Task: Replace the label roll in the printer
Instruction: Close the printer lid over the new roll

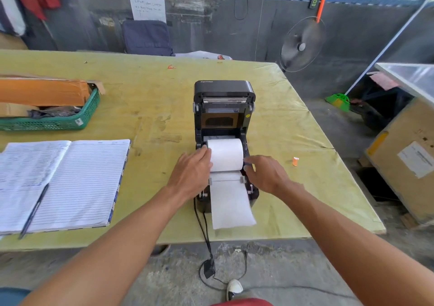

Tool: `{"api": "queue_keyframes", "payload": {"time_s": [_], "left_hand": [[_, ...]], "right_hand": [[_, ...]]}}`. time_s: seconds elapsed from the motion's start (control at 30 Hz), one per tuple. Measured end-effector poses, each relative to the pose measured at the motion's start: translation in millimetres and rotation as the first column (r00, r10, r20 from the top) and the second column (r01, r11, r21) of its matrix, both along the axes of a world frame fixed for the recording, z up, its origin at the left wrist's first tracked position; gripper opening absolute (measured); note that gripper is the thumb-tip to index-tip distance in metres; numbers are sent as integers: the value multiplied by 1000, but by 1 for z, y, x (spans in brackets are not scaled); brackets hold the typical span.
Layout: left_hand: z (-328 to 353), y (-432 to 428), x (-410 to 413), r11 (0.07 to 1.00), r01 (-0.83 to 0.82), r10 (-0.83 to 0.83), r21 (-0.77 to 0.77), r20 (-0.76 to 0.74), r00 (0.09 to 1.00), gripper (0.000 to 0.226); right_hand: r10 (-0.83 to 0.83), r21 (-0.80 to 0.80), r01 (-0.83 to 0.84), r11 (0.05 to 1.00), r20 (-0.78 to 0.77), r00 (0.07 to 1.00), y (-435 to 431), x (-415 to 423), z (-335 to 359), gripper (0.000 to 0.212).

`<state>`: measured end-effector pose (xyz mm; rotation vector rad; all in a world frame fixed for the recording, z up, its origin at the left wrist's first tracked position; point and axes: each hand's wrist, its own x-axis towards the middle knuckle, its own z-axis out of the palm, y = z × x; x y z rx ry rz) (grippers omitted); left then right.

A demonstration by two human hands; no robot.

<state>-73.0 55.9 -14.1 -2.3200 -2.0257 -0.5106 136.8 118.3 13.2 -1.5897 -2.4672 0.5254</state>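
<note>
A black label printer [223,108] stands on the yellow-green table [150,94] with its lid tipped up and back. A white label roll [226,154] lies in the printer's bay. Its loose paper strip [231,204] runs forward between two grey guides and hangs past the printer's front. My left hand [191,173] presses against the roll's left end. My right hand [265,173] rests at the roll's right side, fingertips on the printer's right edge. Both hands flank the roll; the fingertips are partly hidden.
An open lined notebook [68,183] with a pen [34,210] lies at the left. A green basket [56,120] of cardboard stands behind it. A small orange scrap [295,161] lies right of the printer. Black cables [204,230] drop off the near edge. A fan [303,45] stands beyond the table.
</note>
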Motion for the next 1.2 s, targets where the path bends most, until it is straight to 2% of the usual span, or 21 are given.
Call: {"api": "queue_keyframes", "payload": {"time_s": [0.07,0.13,0.2,0.3,0.37,0.47,0.53,0.6,0.73,0.83,0.93,1.2], "left_hand": [[18,21,-5,988,-74,57,136,123,991,44],[37,44,-8,960,-204,143,190,291,946,47],[55,66,-10,921,-356,259,157,438,861,52],[77,96,-6,849,-528,421,22,575,701,60],[88,111,-3,810,-578,500,-93,624,601,64],[92,128,0,785,-568,565,-246,659,496,56],[90,130,5,775,-574,569,-264,688,451,53],[90,128,9,750,-609,578,-256,702,417,48],[102,121,13,713,-641,591,-284,737,330,42],[105,114,15,701,-654,589,-285,748,306,42],[104,102,20,705,-658,574,-266,758,309,45],[95,44,31,743,-626,565,-238,725,395,39]], "right_hand": [[-65,50,70,996,-95,993,21,0,17,33],[-130,56,145,988,-208,969,44,0,34,38],[-197,36,221,975,-334,922,68,-2,52,41],[-256,-27,276,961,-468,846,99,-5,73,46],[-270,-87,263,961,-507,818,114,-9,83,51],[-237,-163,178,970,-498,834,130,-17,92,62],[-233,-241,129,962,-479,846,136,-23,92,64],[-252,-318,93,943,-505,825,138,-30,87,54],[-289,-306,140,942,-520,804,127,-34,80,48],[-334,-356,137,924,-579,744,121,-30,81,41],[-373,-395,152,906,-578,726,109,-27,84,31],[-402,-370,215,904,-561,723,54,-15,79,32]]}}
